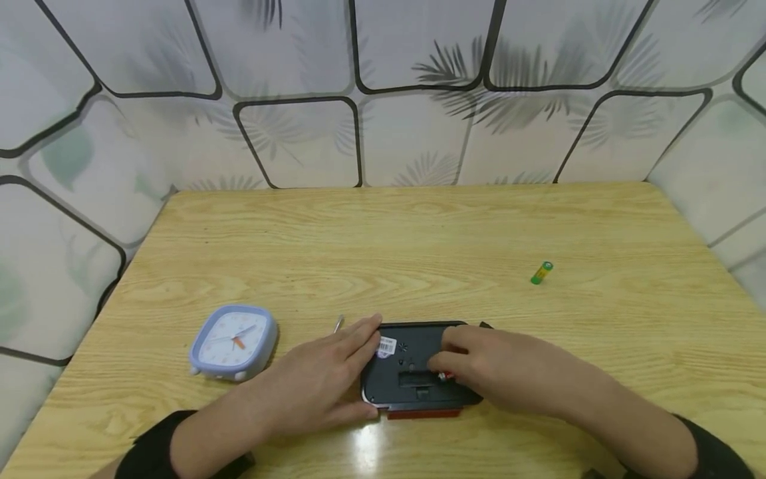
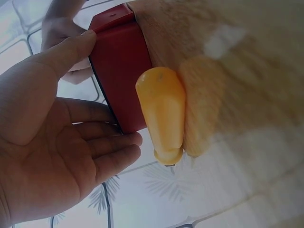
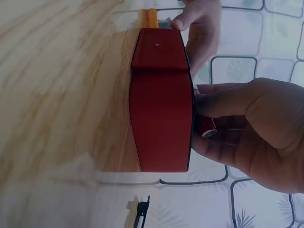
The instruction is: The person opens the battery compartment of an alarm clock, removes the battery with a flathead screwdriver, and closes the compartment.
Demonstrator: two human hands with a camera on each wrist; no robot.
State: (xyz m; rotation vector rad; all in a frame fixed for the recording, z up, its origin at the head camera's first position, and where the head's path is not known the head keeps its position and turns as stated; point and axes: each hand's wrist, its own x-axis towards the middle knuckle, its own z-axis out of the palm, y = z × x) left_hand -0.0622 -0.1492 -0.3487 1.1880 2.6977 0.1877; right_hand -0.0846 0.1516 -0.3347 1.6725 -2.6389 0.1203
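A red-sided device with a black back lies back up on the table, a narrow battery slot and a barcode sticker showing. My left hand holds its left end, thumb at the near edge and fingers at the far corner. Over the right end of the slot, my right hand pinches a red battery, partly hidden by the fingers. Beside the device lies a screwdriver with a yellow handle; in the head view only its metal shaft shows past my left hand.
A light-blue alarm clock lies face up to the left of my left hand. Farther back on the right is a green and yellow battery. A small dark piece shows behind my right hand. A patterned wall borders the wooden table.
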